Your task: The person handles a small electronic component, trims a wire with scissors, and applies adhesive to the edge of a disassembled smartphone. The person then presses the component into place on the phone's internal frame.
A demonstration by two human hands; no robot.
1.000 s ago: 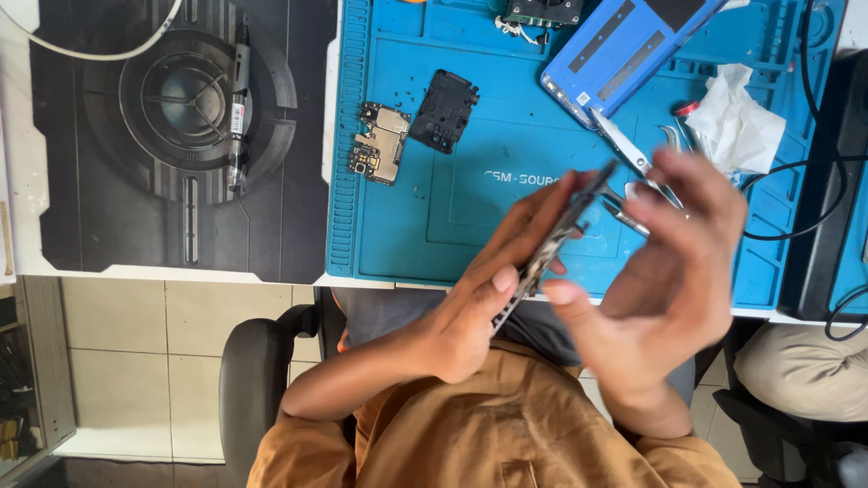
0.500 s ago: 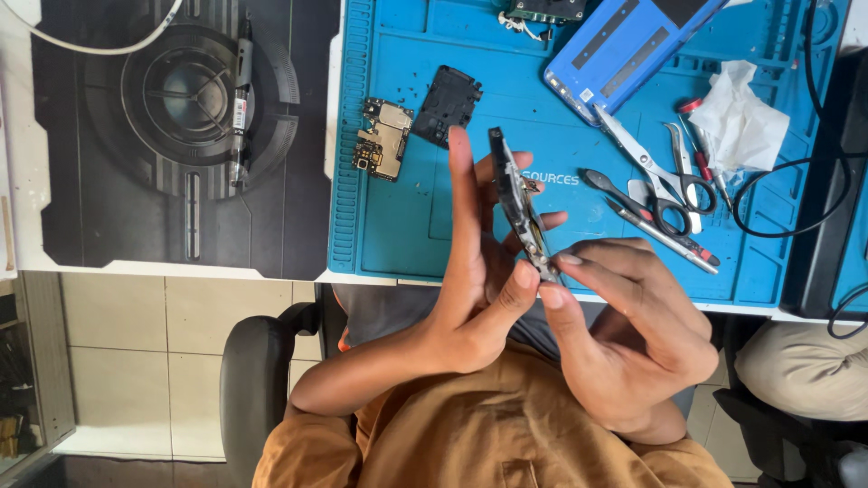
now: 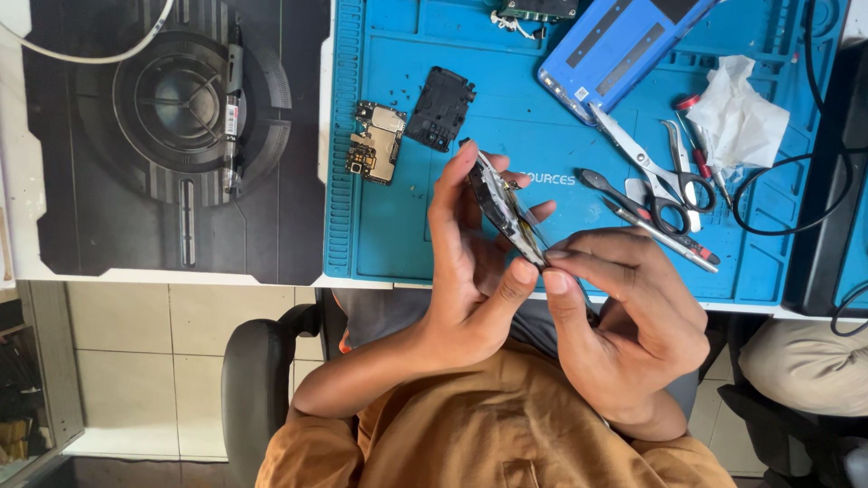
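Both hands grasp the opened phone edge-on, left hand cradling, right hand pinching its lower end; likely light, stiff and fragile, best held by its rim.

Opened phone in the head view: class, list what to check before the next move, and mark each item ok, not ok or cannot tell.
1. Opened phone is held off the mat, edge-on, in the left hand: ok.
2. Right hand has a pinch grip on the phone's lower end: ok.
3. Circuit board and black cover lie apart on the blue mat, away from the hands: ok.
4. Scissors lie on the mat beside the right hand: ok.
5. Small tool in the right fingertips: cannot tell.
6. Loose screws on the mat: cannot tell, too small.
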